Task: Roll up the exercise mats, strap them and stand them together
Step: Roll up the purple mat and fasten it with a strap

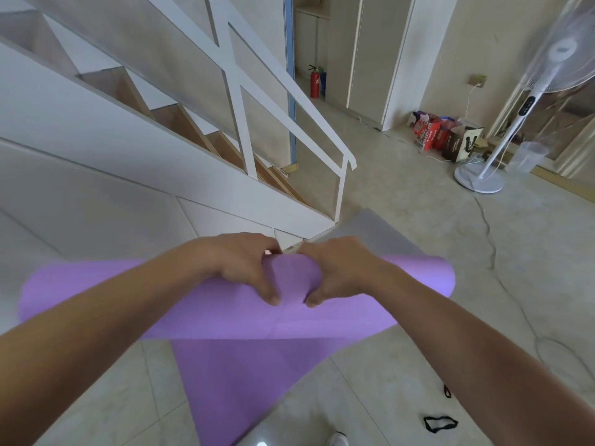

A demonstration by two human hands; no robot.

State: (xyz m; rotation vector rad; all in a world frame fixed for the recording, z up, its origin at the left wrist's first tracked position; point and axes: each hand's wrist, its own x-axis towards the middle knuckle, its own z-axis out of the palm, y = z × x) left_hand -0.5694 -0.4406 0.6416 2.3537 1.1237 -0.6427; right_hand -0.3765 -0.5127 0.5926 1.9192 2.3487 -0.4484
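Observation:
A purple exercise mat is held up off the floor as a loose roll, and its free end hangs down toward the tiles. My left hand and my right hand grip the roll side by side at its middle, fingers curled over the top and thumbs underneath. A grey mat lies flat on the floor just beyond my hands. Two black straps lie on the tiles at the lower right, one looped and one smaller.
A white staircase with a railing fills the left and centre. A standing fan is at the right, its cable trailing across the floor. Bags and a red fire extinguisher stand by the far wall.

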